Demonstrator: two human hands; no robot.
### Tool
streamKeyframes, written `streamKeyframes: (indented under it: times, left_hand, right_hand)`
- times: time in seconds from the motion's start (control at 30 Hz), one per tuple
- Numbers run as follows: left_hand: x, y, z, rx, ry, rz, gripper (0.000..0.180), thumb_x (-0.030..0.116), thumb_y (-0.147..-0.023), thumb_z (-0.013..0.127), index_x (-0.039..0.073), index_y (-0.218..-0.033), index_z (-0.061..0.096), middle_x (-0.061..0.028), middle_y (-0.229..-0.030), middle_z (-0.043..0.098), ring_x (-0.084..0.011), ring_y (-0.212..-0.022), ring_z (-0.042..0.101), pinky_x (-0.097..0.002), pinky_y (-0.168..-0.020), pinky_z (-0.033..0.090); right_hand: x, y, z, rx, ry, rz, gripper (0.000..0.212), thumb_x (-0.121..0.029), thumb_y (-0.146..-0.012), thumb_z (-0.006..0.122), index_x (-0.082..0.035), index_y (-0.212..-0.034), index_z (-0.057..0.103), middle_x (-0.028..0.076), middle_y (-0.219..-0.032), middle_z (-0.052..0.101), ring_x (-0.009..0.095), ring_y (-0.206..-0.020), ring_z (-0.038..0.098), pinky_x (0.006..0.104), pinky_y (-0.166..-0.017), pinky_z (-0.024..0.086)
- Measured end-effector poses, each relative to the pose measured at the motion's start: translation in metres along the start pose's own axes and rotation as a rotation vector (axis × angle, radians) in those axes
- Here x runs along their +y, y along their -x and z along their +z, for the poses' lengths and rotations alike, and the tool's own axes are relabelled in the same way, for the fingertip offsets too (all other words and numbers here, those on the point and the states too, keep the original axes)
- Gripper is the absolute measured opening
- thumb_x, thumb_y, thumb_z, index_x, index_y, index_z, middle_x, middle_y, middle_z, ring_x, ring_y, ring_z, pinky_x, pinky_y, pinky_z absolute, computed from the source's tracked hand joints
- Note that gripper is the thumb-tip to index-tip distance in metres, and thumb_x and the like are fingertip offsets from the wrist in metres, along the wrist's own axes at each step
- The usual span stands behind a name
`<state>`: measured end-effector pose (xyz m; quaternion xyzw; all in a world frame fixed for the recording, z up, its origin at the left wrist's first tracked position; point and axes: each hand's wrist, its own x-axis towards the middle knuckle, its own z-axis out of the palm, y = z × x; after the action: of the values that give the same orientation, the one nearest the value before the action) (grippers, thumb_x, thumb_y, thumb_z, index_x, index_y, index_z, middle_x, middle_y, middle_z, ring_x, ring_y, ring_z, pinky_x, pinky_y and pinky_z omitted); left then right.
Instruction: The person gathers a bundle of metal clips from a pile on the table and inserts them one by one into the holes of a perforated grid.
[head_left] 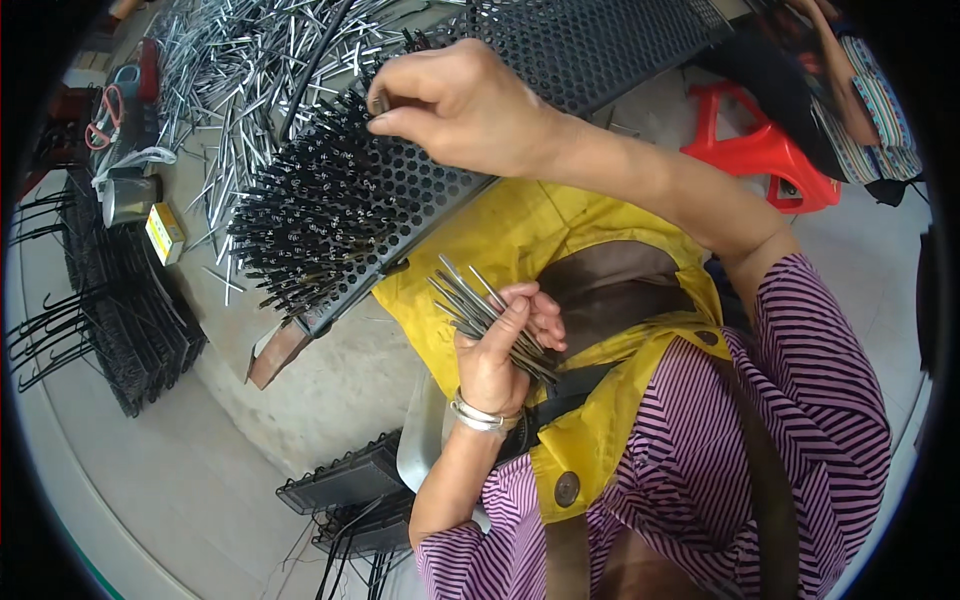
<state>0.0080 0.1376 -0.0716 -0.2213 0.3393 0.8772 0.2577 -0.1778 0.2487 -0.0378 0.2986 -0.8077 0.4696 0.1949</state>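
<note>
My left hand (500, 350), with a bangle at the wrist, is closed around a bundle of thin metal rods (462, 308). The rods fan out past the thumb, above the yellow apron on my lap. Farther off, my right hand (455, 108) hovers over a black perforated rack (425, 195), thumb and forefinger pinched together. What sits between those fingertips is too small to name. Many dark thin rods (310, 205) stand upright in the rack's holes, packed densely on its left part, just left of and below the right hand.
Loose silvery rods (245, 90) lie heaped behind the rack. At left are a yellow box (164, 234), a cup (130, 197) and stacked black racks with hooks (130, 330). More black racks (345, 480) lie low. A red stool (745, 150) and another person's arm (850, 85) are at right.
</note>
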Motion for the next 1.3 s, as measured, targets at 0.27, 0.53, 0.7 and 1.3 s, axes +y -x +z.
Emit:
streamKeyframes:
  times: [0.27, 0.53, 0.7, 1.3]
  left_hand:
    - [-0.001, -0.001, 0.001, 0.005, -0.013, 0.001, 0.019, 0.012, -0.087, 0.056, -0.001, -0.100, 0.057, -0.0153, -0.084, 0.060, -0.0251, -0.067, 0.059, -0.0335, -0.056, 0.051]
    - [-0.001, 0.000, 0.001, 0.005, -0.055, 0.013, 0.019, 0.012, -0.087, 0.055, -0.001, -0.100, 0.056, -0.0150, -0.084, 0.059, -0.0244, -0.066, 0.059, -0.0332, -0.056, 0.051]
    - [-0.002, 0.000, 0.003, -0.001, -0.054, 0.011, 0.019, 0.012, -0.087, 0.055, -0.001, -0.100, 0.056, -0.0151, -0.084, 0.059, -0.0245, -0.066, 0.059, -0.0332, -0.056, 0.051]
    - [-0.011, -0.004, -0.005, -0.206, -0.026, -0.008, 0.026, 0.013, -0.085, 0.058, -0.004, -0.105, 0.057, -0.0175, -0.090, 0.061, -0.0255, -0.072, 0.061, -0.0346, -0.062, 0.053]
  right_hand:
    - [-0.014, -0.014, 0.001, -0.024, 0.061, 0.021, 0.010, -0.006, -0.070, 0.062, 0.000, -0.067, 0.054, 0.019, -0.062, 0.058, 0.036, -0.066, 0.061, 0.0432, -0.062, 0.049]
    - [-0.002, -0.010, 0.008, 0.121, 0.086, -0.166, 0.028, -0.003, -0.072, 0.068, -0.002, -0.097, 0.057, 0.014, -0.063, 0.059, 0.023, -0.058, 0.064, 0.0304, -0.050, 0.048]
    - [0.002, 0.001, 0.005, -0.016, 0.274, -0.205, 0.016, -0.013, -0.079, 0.064, -0.001, -0.075, 0.054, 0.014, -0.056, 0.055, 0.030, -0.055, 0.060, 0.0365, -0.048, 0.046]
    - [0.000, -0.016, 0.003, -0.266, 0.281, -0.214, 0.012, -0.013, -0.072, 0.055, -0.004, -0.073, 0.063, 0.016, -0.077, 0.064, 0.034, -0.072, 0.063, 0.0450, -0.060, 0.049]
